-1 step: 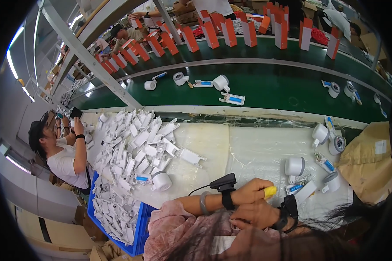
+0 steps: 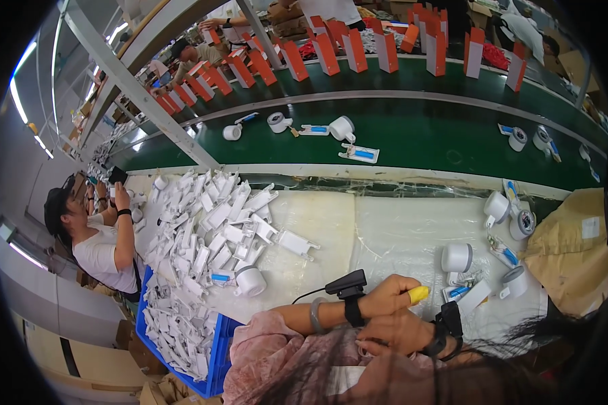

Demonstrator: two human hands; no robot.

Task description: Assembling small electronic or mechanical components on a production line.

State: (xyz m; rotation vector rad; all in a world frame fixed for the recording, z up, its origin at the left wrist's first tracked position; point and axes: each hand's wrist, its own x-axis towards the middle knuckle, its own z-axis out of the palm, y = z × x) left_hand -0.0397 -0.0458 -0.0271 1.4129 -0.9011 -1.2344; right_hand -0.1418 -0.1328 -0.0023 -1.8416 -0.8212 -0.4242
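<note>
My left hand reaches over the table, with its fingers curled in and a yellow cover on one fingertip. My right hand is right against it on the near side, its fingers bent toward the left. Whatever either hand grips, if anything, is hidden behind the fingers. Right of the hands lies an opened white housing with a blue battery, beside a white cover. A white round lamp head stands just beyond them. Black straps with small devices sit on both wrists.
White plastic covers are heaped at left, above a blue crate full of similar parts. A green conveyor beyond carries lamp assemblies; orange-and-white boxes line its far side. At right lies a brown paper sack. A co-worker works at left.
</note>
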